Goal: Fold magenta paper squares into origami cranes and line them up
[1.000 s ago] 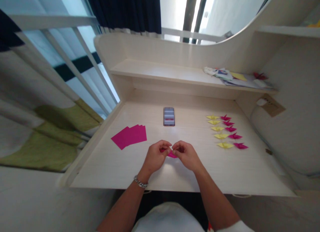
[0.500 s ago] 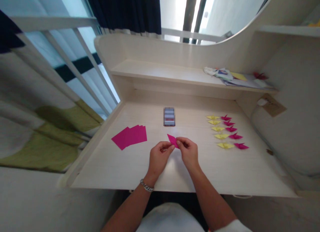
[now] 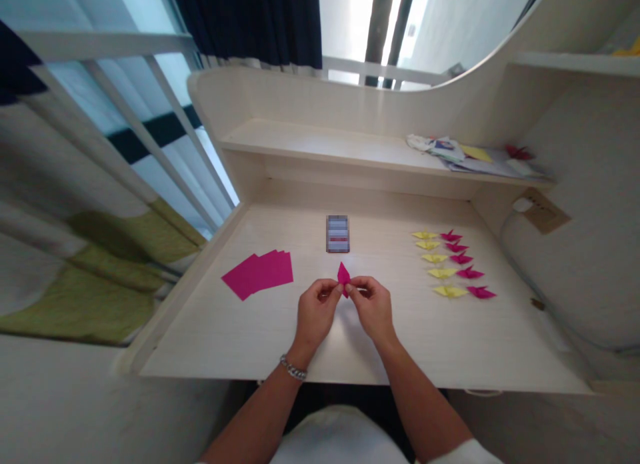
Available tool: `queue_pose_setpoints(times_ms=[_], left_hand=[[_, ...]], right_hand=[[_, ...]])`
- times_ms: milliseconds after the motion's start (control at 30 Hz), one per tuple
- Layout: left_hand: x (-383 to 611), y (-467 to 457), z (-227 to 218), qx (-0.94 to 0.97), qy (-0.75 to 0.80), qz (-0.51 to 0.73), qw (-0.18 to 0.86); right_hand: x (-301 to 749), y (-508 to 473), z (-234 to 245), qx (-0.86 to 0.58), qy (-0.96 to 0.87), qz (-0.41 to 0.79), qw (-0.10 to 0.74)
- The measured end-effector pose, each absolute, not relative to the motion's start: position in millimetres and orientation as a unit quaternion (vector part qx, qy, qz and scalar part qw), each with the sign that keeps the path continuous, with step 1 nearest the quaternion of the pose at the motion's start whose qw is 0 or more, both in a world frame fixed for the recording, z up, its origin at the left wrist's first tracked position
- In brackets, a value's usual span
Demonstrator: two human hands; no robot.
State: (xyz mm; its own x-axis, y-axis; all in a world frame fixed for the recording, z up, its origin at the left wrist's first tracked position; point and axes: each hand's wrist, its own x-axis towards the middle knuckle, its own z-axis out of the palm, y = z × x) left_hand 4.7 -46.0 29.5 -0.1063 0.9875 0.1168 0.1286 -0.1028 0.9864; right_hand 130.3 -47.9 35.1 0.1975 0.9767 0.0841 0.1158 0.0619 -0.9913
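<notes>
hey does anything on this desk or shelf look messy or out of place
Yes, slightly: the papers on the shelf lie in an untidy heap, with something white and crumpled at the left end. On the desk, nothing looks spilled.

The worktop (image 3: 240,337) is of pale wood, and toward twelve o'clock it has a long shelf (image 3: 310,136). A dark blue curtain (image 3: 250,24) hangs at eleven o'clock. At ten stands a white railing (image 3: 110,44); at three, a pale wall (image 3: 600,231).
</notes>
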Motion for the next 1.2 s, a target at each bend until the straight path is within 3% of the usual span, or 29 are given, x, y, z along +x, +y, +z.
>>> queue_pose_setpoints(times_ms=[500,967,1200], left_hand=[[2.1,-48.8,31.0,0.601,0.517,0.496,0.354],[0.7,-47.0,29.6,0.618,0.536,0.478,0.319],[2.6,-47.4,29.9,0.635,0.535,0.478,0.287]], right_hand=[[128.4,-48.8,36.8,-0.585,-0.574,0.269,0.506],[127.8,-48.4,38.8,-0.592,-0.572,0.278,0.495],[123.7,-45.5,32.2,-0.582,-0.518,0.343,0.524]])
